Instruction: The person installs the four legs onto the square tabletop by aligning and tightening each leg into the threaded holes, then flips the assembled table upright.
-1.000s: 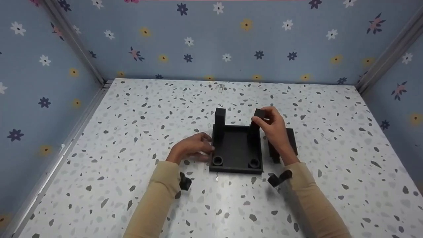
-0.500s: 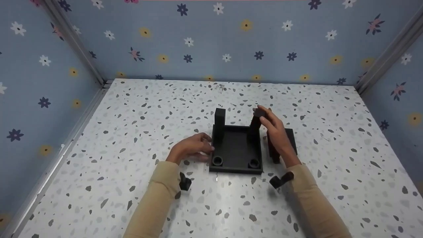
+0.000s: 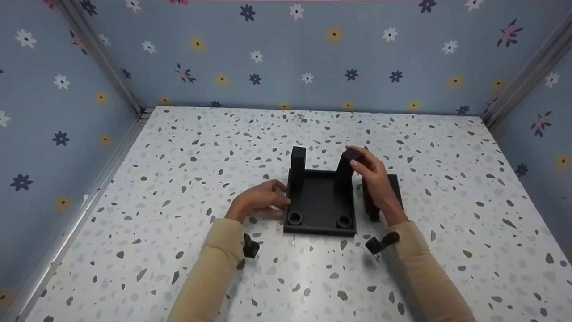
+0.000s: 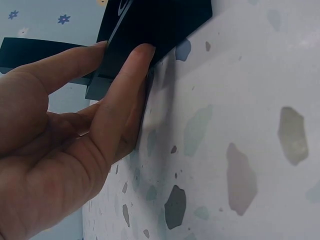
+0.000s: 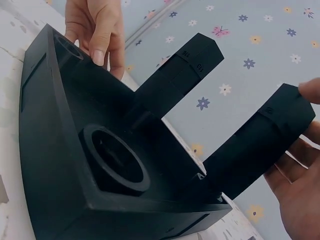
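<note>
An upturned black tabletop (image 3: 319, 203) with a raised rim lies on the table. At its far left corner a square black leg (image 3: 298, 165) stands upright. The far right corner carries a second black leg (image 3: 344, 174), turned at an angle. Two round sockets, the left one (image 3: 294, 218) and the right one (image 3: 344, 221), are bare at the near corners. My left hand (image 3: 261, 199) holds the tabletop's left wall, thumb at the rim. With thumb and fingers on opposite sides, my right hand (image 5: 300, 190) grips the right leg near its top.
More black pieces (image 3: 394, 185) lie right of the tabletop, partly hidden beneath my right hand and wrist. Flowered blue panels (image 3: 286, 62) wall the speckled white table (image 3: 201, 147) at the back and both sides.
My right hand has loosened and shifted its hold, its thumb moving from the right leg's near side to its right side. That leg has turned slightly. My left hand has stayed put.
</note>
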Motion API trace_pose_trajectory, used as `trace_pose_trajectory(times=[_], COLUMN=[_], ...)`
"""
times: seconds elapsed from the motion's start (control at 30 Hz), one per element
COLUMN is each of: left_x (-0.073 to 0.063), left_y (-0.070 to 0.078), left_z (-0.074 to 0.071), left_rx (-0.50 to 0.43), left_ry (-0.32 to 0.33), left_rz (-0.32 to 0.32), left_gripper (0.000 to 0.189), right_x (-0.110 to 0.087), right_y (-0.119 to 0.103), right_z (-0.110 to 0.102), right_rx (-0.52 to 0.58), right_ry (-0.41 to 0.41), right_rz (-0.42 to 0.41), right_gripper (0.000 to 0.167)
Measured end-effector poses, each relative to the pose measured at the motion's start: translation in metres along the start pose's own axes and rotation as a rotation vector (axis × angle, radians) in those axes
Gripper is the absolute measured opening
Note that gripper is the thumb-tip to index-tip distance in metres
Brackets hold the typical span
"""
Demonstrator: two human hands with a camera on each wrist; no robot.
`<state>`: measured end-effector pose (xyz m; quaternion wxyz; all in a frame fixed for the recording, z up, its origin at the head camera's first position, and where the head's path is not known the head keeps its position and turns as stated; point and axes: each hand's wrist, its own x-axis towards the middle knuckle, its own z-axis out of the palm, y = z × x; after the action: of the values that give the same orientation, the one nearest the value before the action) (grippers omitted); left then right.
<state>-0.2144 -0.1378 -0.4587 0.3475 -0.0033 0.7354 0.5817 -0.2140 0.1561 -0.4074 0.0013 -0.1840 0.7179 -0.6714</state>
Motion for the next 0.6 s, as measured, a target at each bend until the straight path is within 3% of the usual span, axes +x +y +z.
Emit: trace_pose_trajectory(times=[0.13, 0.2, 0.43, 0.6], left_x=[0.0, 0.0, 0.001, 0.001], left_y=[0.002, 0.002, 0.001, 0.001], left_z=[0.004, 0.004, 0.004, 0.004], left_rx=[-0.012, -0.025, -0.045, -0.056], left_ry=[0.05, 0.055, 0.056, 0.057], left_rz=[-0.03, -0.034, -0.036, -0.039], left_gripper=[0.05, 0.05, 0.05, 0.05], right_x=[0.012, 0.013, 0.016, 0.013], right_y=[0.04, 0.046, 0.046, 0.029], right_z=[-0.006, -0.006, -0.005, 0.002], right_rx=[0.002, 0.0, -0.018, -0.074], right_ry=[0.11, 0.135, 0.165, 0.186], right_rz=[0.003, 0.003, 0.058, 0.087], right_gripper=[0.04, 0.039, 0.042, 0.04])
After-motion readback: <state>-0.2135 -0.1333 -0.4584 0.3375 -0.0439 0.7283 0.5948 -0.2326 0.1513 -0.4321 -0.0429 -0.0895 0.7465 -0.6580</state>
